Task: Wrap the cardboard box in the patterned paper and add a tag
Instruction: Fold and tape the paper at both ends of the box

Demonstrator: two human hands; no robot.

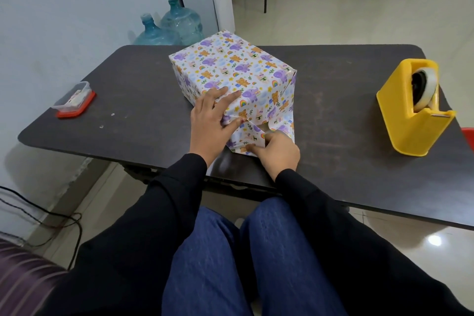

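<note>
A box covered in white paper printed with purple elephants and rainbows [230,69] stands in the middle of the dark table [128,90]; no bare cardboard shows. My left hand [210,123] lies with straight fingers on the box's near top edge and presses the paper down, thumb against a fold on the near end. Lower down, my right hand [275,151] pinches the loose paper flap at the near end by the table top. The tape dispenser [410,108], yellow with a roll of clear tape, stands at the right.
A small clear container on a red lid [75,100], with something small inside, sits at the table's left. Two blue water jugs [169,28] stand on the floor behind the table. The table's near edge runs just above my knees.
</note>
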